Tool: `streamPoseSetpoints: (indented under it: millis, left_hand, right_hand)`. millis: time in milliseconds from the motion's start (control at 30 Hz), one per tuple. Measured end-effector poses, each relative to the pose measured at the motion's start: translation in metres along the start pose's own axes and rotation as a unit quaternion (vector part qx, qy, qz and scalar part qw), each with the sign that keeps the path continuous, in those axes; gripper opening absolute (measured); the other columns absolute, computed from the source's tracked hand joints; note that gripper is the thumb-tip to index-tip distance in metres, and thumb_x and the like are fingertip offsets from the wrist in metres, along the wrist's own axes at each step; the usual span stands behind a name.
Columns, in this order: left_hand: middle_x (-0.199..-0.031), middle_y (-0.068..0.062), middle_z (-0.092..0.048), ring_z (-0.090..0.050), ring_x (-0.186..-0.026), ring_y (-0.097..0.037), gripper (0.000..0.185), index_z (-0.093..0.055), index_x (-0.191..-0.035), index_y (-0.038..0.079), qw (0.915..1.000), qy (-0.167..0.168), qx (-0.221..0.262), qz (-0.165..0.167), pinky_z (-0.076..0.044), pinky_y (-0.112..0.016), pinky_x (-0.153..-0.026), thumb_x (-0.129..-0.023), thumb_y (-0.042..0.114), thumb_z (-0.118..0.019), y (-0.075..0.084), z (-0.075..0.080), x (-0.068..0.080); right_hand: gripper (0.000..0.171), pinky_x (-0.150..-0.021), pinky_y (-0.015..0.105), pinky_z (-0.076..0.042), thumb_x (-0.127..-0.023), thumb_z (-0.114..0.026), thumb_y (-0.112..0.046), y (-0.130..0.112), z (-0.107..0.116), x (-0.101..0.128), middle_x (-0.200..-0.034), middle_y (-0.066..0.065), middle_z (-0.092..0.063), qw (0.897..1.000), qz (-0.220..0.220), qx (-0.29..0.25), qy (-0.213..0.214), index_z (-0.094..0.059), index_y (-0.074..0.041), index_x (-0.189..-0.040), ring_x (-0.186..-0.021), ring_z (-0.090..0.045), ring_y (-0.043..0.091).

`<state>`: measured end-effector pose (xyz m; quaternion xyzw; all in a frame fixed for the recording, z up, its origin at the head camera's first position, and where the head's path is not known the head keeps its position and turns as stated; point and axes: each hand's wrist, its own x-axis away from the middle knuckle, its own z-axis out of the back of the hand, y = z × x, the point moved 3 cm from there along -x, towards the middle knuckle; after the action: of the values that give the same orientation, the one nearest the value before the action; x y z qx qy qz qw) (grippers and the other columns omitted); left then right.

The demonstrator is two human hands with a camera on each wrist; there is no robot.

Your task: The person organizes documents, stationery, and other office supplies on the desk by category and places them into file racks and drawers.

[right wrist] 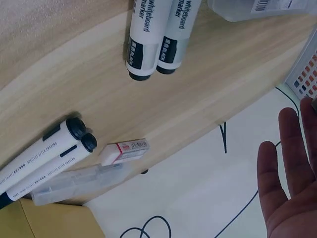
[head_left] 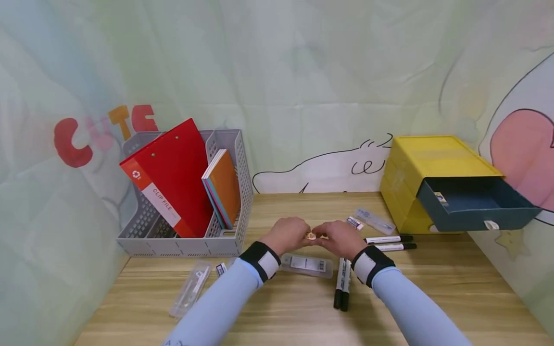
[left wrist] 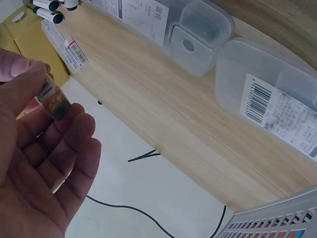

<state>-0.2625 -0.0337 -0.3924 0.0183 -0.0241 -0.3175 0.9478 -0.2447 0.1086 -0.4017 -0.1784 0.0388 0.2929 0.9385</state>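
Observation:
Both hands meet over the middle of the table, around a small printed packet [head_left: 310, 236]. My left hand [head_left: 286, 234] pinches this packet between thumb and fingers; a barcode and a coloured picture show on it in the left wrist view [left wrist: 54, 101]. From the other side, my right hand [head_left: 339, 238] pinches its end with thumb and index finger. Only the outer fingers of that hand appear in the right wrist view. Just below the hands lies a clear plastic case [head_left: 306, 265] with a label, beside two whiteboard markers [head_left: 342, 283].
A grey file organizer [head_left: 182, 247] at left holds a red clip file [head_left: 177, 178] and notebooks [head_left: 225, 187]. At right stands a yellow drawer box [head_left: 400, 187], its dark drawer [head_left: 480, 218] pulled out. More markers [head_left: 391, 239], an eraser [head_left: 355, 222] and clear cases [head_left: 374, 221] lie about.

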Motion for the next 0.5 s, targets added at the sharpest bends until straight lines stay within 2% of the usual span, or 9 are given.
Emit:
streamPoseSetpoints:
  millis: [200,300,400,500]
  left_hand:
    - [-0.072,0.007,-0.06,-0.053,-0.064,-0.01,0.025,-0.074,-0.091,0.013,0.9995,-0.022,0.008,0.023,-0.047,-0.025,-0.059,-0.092,0.038,-0.071,-0.003,0.001,0.003]
    - [-0.074,0.005,-0.062,-0.054,-0.065,-0.01,0.025,-0.075,-0.092,0.012,0.9991,-0.025,-0.007,0.033,-0.048,-0.027,-0.06,-0.092,0.037,-0.071,-0.008,0.002,0.005]
    - [-0.086,0.001,-0.069,-0.062,-0.075,-0.013,0.029,-0.075,-0.1,0.01,0.9978,-0.023,-0.009,0.061,-0.054,-0.031,-0.07,-0.093,0.038,-0.069,-0.017,0.001,0.009]
    - [-0.109,-0.006,-0.071,-0.066,-0.098,-0.02,0.038,-0.073,-0.114,0.008,0.9945,-0.024,-0.007,0.102,-0.055,-0.038,-0.086,-0.094,0.04,-0.068,-0.029,-0.003,0.014]
  right_hand:
    - [0.022,-0.075,0.036,-0.055,-0.092,-0.072,-0.02,-0.003,0.003,-0.002,-0.096,0.003,-0.072,1.0,0.0,0.016,-0.022,-0.074,-0.008,-0.111,-0.083,-0.067,0.017]
    - [0.021,-0.072,0.036,-0.055,-0.092,-0.072,-0.02,0.002,0.007,-0.001,-0.095,0.003,-0.071,0.999,-0.011,0.03,-0.017,-0.074,-0.008,-0.109,-0.081,-0.066,0.017]
    - [0.021,-0.069,0.038,-0.054,-0.091,-0.072,-0.02,0.011,0.018,0.002,-0.093,0.003,-0.071,0.998,-0.034,0.044,0.013,-0.074,-0.007,-0.108,-0.079,-0.065,0.018]
    - [0.022,-0.069,0.041,-0.053,-0.09,-0.073,-0.02,0.022,0.038,0.005,-0.094,0.006,-0.07,0.994,-0.063,0.059,0.068,-0.074,-0.005,-0.106,-0.079,-0.064,0.022]
